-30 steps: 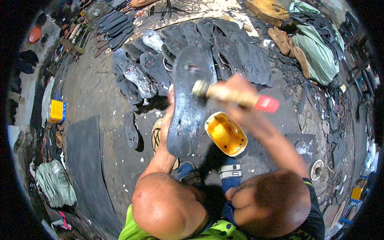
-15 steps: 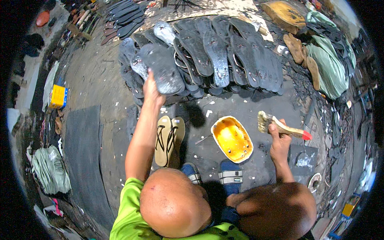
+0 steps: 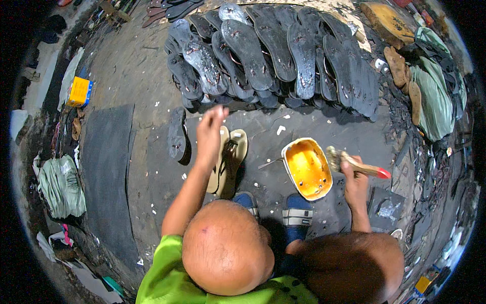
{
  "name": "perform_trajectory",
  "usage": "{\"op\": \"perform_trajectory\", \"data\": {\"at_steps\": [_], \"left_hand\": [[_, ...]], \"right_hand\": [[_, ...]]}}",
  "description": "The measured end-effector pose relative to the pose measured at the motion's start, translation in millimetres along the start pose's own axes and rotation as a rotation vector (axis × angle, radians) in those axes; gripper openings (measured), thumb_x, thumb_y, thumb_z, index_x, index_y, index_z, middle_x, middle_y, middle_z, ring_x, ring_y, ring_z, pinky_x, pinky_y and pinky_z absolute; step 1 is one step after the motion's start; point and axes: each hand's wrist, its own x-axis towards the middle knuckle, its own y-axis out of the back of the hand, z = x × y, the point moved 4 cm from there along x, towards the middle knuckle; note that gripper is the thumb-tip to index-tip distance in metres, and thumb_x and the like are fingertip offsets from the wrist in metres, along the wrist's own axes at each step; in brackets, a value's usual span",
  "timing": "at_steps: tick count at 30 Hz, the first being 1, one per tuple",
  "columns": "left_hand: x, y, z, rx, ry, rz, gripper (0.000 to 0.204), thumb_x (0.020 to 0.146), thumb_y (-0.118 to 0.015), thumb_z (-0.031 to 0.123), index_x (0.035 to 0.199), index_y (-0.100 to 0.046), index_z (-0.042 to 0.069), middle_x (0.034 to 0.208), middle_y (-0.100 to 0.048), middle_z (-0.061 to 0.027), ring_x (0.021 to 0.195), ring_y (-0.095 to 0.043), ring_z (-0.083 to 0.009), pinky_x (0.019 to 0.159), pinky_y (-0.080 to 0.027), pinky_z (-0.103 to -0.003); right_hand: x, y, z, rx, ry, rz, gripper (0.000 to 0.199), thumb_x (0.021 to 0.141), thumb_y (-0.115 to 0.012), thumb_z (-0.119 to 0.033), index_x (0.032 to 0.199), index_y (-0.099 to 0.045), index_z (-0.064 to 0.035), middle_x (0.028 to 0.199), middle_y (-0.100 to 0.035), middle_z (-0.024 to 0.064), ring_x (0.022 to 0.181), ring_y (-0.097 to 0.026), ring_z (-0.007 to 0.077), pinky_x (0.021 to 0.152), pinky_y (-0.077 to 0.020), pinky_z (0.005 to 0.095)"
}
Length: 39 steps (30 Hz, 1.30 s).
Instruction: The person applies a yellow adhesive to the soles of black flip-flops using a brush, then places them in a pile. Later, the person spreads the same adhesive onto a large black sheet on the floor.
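My right hand [image 3: 355,183] grips a paintbrush [image 3: 368,168] by its wooden, red-tipped handle. Its bristles are beside the right rim of a shallow plastic container [image 3: 304,140], yellow-orange inside. My left hand [image 3: 208,133], slightly blurred, holds nothing and its fingers look loosely curled apart. It hovers over a pair of beige flip-flops [image 3: 239,144] with black straps, partly covering the left one. Ahead lies a broad heap of overlapping dark shoe soles [image 3: 349,76], several with a wet shine. One greyish sole [image 3: 245,50] lies on top, in the heap's left half.
A single dark sole [image 3: 177,136] lies apart, left of the flip-flops. A dark flat sheet [image 3: 107,172] covers the floor farther left, near a yellow-and-blue box [image 3: 80,92] and a pale green sack [image 3: 62,187]. Tan soles [image 3: 397,66] and another green sack [image 3: 434,96] lie at the right.
My left hand has let go of the greyish sole, which now lies on the heap, and has drawn back toward the flip-flops. The brush has come closer to the container's rim. The view has shifted.
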Motion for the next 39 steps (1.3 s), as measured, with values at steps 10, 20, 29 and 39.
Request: {"op": "perform_trajectory", "data": {"at_steps": [10,20,29,39], "left_hand": [[-152.5,46.2,-121.1,1.113,-0.224,-0.039,0.098,0.070,-0.080,0.034,0.150,-0.028,0.010,0.150,-0.018,-0.0356,0.136,-0.025,-0.0520,0.112,-0.023,-0.053],[-153.7,104.2,-147.4,0.083,-0.135,0.266,0.033,0.095,-0.052,0.010,0.127,-0.054,0.003,0.135,-0.054,-0.0181,0.126,-0.050,-0.0272,0.108,-0.035,-0.038],[-198.8,43.0,-110.1,0.767,0.259,-0.461,0.061,0.072,-0.082,0.036,0.124,-0.058,0.015,0.117,-0.065,-0.0076,0.106,-0.061,-0.0328,0.101,-0.042,-0.048],[-170.8,-18.0,-102.2,0.758,-0.566,-1.068,0.045,0.089,-0.065,0.032,0.127,-0.059,0.008,0.135,-0.053,-0.0169,0.134,-0.039,-0.0395,0.113,-0.031,-0.049]], "right_hand": [[33.5,-77.2,38.7,-0.784,0.464,-0.016,0.021,0.079,-0.075,-0.032,0.090,-0.077,-0.0144,0.152,-0.027,0.0185,0.135,-0.031,0.0402,0.112,-0.0222,0.0537],[0.7,-59.4,36.3,-0.914,0.284,-0.224,0.028,0.080,-0.075,-0.032,0.100,-0.075,-0.0137,0.155,-0.020,0.0156,0.142,-0.018,0.0394,0.116,-0.0117,0.0548],[-44.0,17.8,5.7,-0.654,0.146,-0.132,0.022,0.088,-0.067,-0.024,0.097,-0.067,-0.0034,0.096,-0.066,0.0160,0.091,-0.062,0.0348,0.081,-0.0485,0.0408],[-64.3,25.8,38.0,-0.636,0.134,-0.101,0.026,0.090,-0.064,-0.028,0.096,-0.068,-0.0024,0.090,-0.067,0.0203,0.084,-0.065,0.0394,0.073,-0.0510,0.0451]]}}
